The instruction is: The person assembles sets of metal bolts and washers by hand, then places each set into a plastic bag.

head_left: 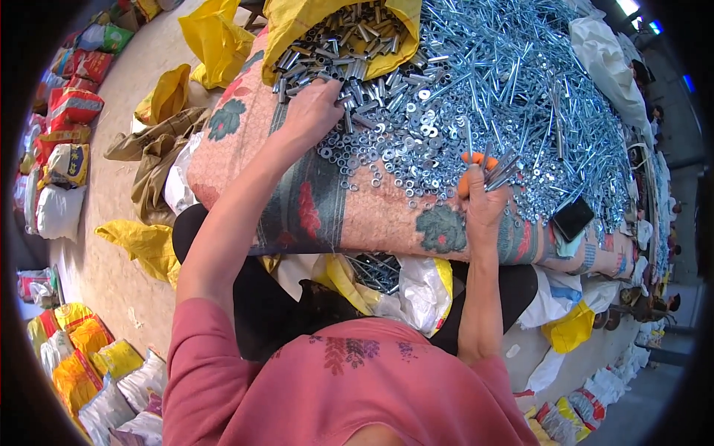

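My left hand (pixel 314 111) reaches into short metal sleeves (pixel 364 93) spilling from the mouth of a yellow woven sack (pixel 405 63). Its fingers are bent down among the sleeves, and whatever they pinch is hidden. Farther right, my right hand (pixel 487 202) is closed around a small bunch of long metal bolts (pixel 502 169), whose ends stick out above the fist. Orange covers (pixel 468 182) show on its fingers. Between the hands, loose washers and nuts (pixel 405 152) are spread on the patterned cloth. A big heap of long silvery bolts (pixel 513 67) lies beyond my right hand.
A floral cloth (pixel 379 215) covers the padded work surface. Near its right edge lies a dark phone (pixel 573 218). An open sack with metal pieces (pixel 375 271) sits at my lap. Yellow sacks (pixel 212 37) lie at left, and filled bags (pixel 78 108) line the floor.
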{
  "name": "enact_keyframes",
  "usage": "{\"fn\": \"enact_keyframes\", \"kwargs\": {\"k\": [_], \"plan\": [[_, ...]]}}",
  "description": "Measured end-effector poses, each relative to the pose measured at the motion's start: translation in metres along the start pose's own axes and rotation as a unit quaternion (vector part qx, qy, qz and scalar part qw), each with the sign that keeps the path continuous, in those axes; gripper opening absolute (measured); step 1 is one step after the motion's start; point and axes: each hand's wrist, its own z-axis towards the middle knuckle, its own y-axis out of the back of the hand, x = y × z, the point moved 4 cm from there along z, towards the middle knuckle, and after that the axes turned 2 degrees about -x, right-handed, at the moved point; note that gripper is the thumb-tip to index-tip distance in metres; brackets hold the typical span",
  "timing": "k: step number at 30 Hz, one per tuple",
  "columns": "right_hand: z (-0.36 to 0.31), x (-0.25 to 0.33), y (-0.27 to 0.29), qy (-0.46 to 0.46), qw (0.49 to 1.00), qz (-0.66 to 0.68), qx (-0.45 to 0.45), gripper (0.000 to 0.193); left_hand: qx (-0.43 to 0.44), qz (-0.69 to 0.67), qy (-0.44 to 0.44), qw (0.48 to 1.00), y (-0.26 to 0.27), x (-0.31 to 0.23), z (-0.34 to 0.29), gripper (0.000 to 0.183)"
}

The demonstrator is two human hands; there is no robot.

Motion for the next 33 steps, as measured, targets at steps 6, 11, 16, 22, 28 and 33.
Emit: {"fn": "enact_keyframes", "kwargs": {"k": [6, 11, 16, 22, 28, 33], "plan": [[-0.023, -0.001, -0.023, -0.147, 0.982, 0.014, 0.117, 0.018, 0.137, -0.6, 0.199, 0.763, 0.01, -0.031, -0.036, 0.038], [-0.036, -0.006, -0.043, -0.131, 0.975, -0.037, 0.177, 0.018, 0.169, -0.728, 0.242, 0.618, -0.003, -0.067, -0.063, 0.03], [-0.037, -0.004, -0.042, -0.146, 0.973, -0.034, 0.174, 0.017, 0.177, -0.736, 0.263, 0.598, 0.0, -0.067, -0.071, 0.026], [-0.045, -0.004, -0.041, -0.171, 0.965, -0.061, 0.188, 0.017, 0.111, -0.709, 0.247, 0.651, 0.003, -0.065, -0.076, 0.024], [-0.047, 0.012, -0.045, -0.155, 0.956, -0.102, 0.226, 0.017, 0.187, -0.648, 0.234, 0.7, 0.006, -0.074, -0.088, 0.019], [-0.032, 0.015, -0.049, -0.106, 0.982, -0.081, 0.134, 0.022, 0.211, -0.714, 0.285, 0.604, -0.006, -0.088, -0.098, 0.018]]}}
